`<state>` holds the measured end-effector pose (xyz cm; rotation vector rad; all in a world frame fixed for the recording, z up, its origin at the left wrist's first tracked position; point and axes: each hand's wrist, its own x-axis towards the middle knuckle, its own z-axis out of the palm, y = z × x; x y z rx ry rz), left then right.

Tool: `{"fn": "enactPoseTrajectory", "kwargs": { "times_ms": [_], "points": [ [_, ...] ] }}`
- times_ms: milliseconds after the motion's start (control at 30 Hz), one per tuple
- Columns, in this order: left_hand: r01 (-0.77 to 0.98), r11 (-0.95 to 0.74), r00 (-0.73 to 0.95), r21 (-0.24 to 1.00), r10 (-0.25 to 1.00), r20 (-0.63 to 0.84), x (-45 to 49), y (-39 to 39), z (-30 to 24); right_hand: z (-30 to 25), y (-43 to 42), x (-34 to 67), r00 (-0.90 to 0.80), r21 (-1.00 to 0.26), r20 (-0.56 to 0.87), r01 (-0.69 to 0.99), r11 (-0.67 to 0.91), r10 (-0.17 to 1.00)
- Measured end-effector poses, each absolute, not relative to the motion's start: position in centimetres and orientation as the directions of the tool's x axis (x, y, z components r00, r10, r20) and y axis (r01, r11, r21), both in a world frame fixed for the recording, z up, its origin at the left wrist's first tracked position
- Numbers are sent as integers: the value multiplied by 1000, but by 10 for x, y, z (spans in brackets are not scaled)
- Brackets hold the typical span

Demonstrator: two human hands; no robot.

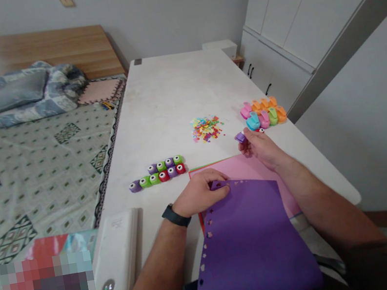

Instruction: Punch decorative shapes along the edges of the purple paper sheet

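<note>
A purple sheet (254, 243) with punched holes along its left and top edges lies over a pink sheet (245, 166) at the near table edge. My left hand (199, 192), with a black watch on the wrist, is closed on the purple sheet's top corner, pinching it. My right hand (258, 146) holds a small purple punch (240, 137) in its fingertips, just above the pink sheet. Two rows of small round punches (159, 172) in purple, green and red sit to the left of the sheets.
A pile of colourful paper cut-outs (206, 128) lies mid-table. A cluster of larger pink, orange, blue and green punches (264, 113) sits near the right edge. A white device (117, 256) rests at the near left. A bed (25, 158) stands alongside the white table (169, 89).
</note>
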<state>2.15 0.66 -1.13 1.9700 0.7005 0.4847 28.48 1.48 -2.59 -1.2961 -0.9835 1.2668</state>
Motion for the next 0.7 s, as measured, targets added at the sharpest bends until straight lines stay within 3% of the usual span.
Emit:
{"fn": "enactPoseTrajectory", "kwargs": {
  "times_ms": [333, 700],
  "points": [
    [266, -352, 754, 897, 656, 35, 21, 7, -11, -11, 16, 287, 84, -905, -302, -337, -258, 949],
    [262, -353, 756, 898, 654, 36, 21, 7, -8, -14, 17, 290, -14, -871, -291, -410, -271, 957]
  ]
}}
